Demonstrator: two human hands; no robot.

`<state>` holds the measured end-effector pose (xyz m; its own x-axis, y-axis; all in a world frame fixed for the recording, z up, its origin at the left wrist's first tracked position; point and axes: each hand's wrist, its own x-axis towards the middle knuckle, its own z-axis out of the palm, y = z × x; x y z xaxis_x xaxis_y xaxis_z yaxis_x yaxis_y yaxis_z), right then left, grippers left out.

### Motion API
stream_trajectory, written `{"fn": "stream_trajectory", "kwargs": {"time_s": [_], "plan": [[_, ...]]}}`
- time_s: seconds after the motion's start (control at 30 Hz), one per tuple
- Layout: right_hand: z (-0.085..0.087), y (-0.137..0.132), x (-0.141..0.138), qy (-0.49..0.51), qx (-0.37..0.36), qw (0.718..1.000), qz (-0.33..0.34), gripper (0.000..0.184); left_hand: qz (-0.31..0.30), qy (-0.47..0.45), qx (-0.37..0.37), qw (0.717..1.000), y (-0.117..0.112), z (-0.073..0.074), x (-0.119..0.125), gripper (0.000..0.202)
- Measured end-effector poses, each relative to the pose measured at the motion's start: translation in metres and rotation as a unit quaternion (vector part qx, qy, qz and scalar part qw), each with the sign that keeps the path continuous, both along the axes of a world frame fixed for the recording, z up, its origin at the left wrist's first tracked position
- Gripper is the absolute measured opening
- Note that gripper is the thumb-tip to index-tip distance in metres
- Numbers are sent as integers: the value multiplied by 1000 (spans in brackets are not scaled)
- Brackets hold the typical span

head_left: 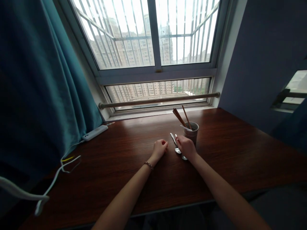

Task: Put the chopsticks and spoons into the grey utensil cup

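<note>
Just right of the frame's centre, our right hand (187,147) grips a spoon (184,157) beside the cup (194,131); our left hand (160,147) is loosely clenched.

Head camera: we look out from the wearer's own head, forward and down, in one wide view.
Tabletop (115,166): we see it from above and behind its near edge, which crosses low in our frame.
Hands: we view the left hand (160,148) and right hand (188,147) from behind, near us, below mid-frame.
Window (157,35): we face it across the tabletop, farther off, high in our frame.
Sides: we take in a curtain (68,83) leftward, a wall (261,48) rightward.
</note>
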<state>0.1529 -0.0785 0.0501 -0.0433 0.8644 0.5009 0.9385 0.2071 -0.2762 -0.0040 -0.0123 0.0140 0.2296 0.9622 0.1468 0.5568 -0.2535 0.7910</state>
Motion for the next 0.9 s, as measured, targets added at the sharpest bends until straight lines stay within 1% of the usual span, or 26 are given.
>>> {"fn": "stream_trajectory", "kwargs": {"time_s": [0.07, 0.13, 0.17, 0.23, 0.3, 0.37, 0.43, 0.47, 0.5, 0.57, 0.67, 0.73, 0.77, 0.8, 0.83, 0.87, 0.9], "plan": [[-16, 8, 1, 23, -59, 997, -36, 25, 16, 46, 26, 998, 13, 1, 14, 21], [-29, 16, 7, 47, -112, 990, -70, 21, 32, 91, 45, 994, 25, 4, 29, 23], [-33, 19, 10, 60, -133, 986, -80, 19, 35, 112, 34, 992, 30, 6, 36, 26], [-38, 22, 15, 84, -160, 980, -86, 16, 37, 145, -12, 989, 38, 9, 48, 28], [-38, 23, 17, 96, -169, 977, -85, 15, 50, 136, -71, 987, 43, 12, 55, 28], [-37, 23, 16, 95, -172, 977, -86, 15, 60, 100, -123, 985, 46, 16, 56, 26], [-36, 22, 14, 89, -179, 976, -85, 14, 56, 68, -156, 984, 46, 24, 50, 22], [-36, 22, 14, 87, -182, 976, -87, 13, 53, 54, -162, 984, 46, 30, 45, 19], [-36, 22, 13, 86, -184, 975, -88, 13, 51, 39, -164, 984, 45, 39, 38, 18], [-36, 22, 12, 87, -184, 975, -88, 13, 51, -7, -149, 987, 41, 62, 23, 16], [-37, 23, 11, 89, -180, 976, -87, 13, 65, -105, -89, 988, 30, 110, 3, 13], [-37, 22, 10, 89, -180, 976, -86, 14, 66, -179, -36, 981, 16, 141, -1, 10], [-37, 22, 10, 89, -181, 976, -87, 15, 58, -210, -18, 976, 8, 153, 1, 10], [-36, 22, 10, 88, -182, 975, -86, 15, 51, -232, -3, 971, 0, 163, 6, 11], [-36, 22, 10, 86, -185, 975, -86, 15, 37, -255, -2, 966, -7, 169, 14, 10], [-36, 22, 10, 85, -187, 975, -85, 16, 12, -308, -14, 951, -14, 172, 24, 8], [-35, 22, 10, 82, -188, 975, -86, 16, -7, -344, -25, 939, -19, 171, 35, 6]]}}
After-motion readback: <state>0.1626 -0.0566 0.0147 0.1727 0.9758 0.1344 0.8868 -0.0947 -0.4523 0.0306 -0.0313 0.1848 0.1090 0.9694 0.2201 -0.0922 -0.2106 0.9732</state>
